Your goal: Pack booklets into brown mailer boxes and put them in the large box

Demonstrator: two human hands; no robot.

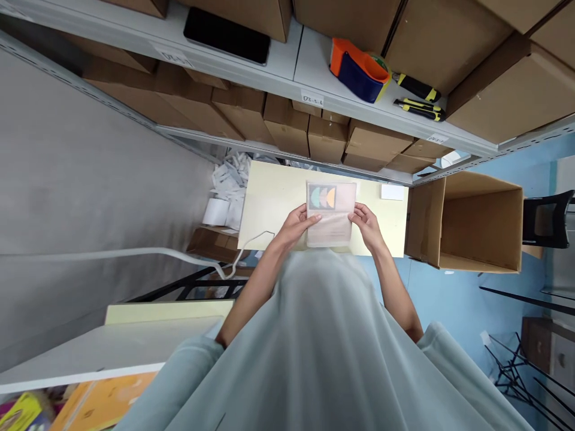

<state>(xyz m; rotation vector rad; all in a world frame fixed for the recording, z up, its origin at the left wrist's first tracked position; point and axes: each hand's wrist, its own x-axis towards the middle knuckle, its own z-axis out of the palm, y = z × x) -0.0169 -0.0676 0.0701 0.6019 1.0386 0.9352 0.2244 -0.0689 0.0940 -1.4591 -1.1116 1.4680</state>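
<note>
Between my two hands is a flat, pale pinkish packet (331,224) in what looks like a clear plastic sleeve. A small panel with teal, pink and orange rounded shapes shows at its upper left; any print is too small to read. My left hand (296,224) grips the left edge, thumb on top. On the opposite edge my right hand (366,222) pinches it the same way. The packet is held over the cream table (269,197), near its front edge and close to my shirt. A small white label-like piece (392,191) lies at the table's right.
Above the table runs a shelf (287,75) with cardboard boxes, a black phone (227,35), an orange-and-blue tape dispenser (359,70) and two yellow-black cutters (420,109). An open carton (480,221) stands right. Crumpled white paper (231,179) and a white cable (179,254) are left.
</note>
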